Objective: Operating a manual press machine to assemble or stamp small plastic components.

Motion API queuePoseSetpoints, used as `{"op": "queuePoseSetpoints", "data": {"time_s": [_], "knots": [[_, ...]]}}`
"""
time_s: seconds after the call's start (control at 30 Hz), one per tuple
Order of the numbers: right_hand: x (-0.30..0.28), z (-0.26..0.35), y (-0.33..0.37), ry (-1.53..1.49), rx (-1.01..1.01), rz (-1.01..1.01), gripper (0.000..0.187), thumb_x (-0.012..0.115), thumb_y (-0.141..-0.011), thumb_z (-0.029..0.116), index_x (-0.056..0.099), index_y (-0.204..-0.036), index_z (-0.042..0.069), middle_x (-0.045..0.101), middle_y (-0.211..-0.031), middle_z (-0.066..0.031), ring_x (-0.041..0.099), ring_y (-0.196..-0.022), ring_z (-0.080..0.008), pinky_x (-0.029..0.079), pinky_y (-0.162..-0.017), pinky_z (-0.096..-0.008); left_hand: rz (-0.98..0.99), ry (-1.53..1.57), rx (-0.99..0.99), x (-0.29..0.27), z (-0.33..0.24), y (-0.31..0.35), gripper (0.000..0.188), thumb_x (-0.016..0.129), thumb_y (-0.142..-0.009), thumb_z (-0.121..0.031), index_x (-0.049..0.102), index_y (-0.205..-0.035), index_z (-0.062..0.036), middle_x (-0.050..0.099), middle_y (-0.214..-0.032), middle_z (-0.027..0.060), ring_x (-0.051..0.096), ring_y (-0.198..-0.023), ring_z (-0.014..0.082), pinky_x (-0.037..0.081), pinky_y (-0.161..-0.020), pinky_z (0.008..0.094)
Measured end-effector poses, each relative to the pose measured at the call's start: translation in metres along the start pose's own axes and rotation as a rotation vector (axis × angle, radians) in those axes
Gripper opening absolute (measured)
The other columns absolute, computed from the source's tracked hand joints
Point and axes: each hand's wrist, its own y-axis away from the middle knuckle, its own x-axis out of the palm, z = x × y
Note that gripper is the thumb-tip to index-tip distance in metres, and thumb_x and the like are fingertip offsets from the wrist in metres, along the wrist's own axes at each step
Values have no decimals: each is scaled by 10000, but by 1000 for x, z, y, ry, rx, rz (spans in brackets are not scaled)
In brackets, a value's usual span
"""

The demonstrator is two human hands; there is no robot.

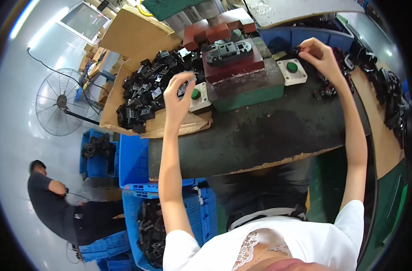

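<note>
My left hand hovers beside the left green push button, fingers curved and thumb apart, with nothing visible in them. My right hand is raised above the right green push button, thumb and fingertips closed around a small dark part, whose shape is too small to make out. Between the two buttons, a grey-and-black molded housing lies on the dark red fixture block of a press. Red press blocks stand just behind and above it.
An open cardboard box full of black plastic parts stands at the left. Small dark parts lie on the dark bench at right, before a blue bin. Blue crates, a fan and another person are at left.
</note>
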Motion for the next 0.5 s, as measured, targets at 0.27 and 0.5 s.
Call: {"op": "queuePoseSetpoints", "data": {"time_s": [0.27,0.5], "knots": [[80,34,-64,-151,-35,155,185,639,-868,115,608,-1023,20,624,-944,-4,547,-811,-45,457,-767,-231,81,48,-237,-8,7,23,56,679,-770,-39,662,-820,-19,602,-754,32,519,-557,69,386,-485,220],[94,43,-94,142,-5,340,246,680,-832,164,663,-1034,25,680,-905,-54,612,-812,-106,488,-760,-270,46,-43,-58,-1,8,28,41,647,-746,-11,621,-778,-15,565,-776,80,548,-615,180,432,-538,284]]}}
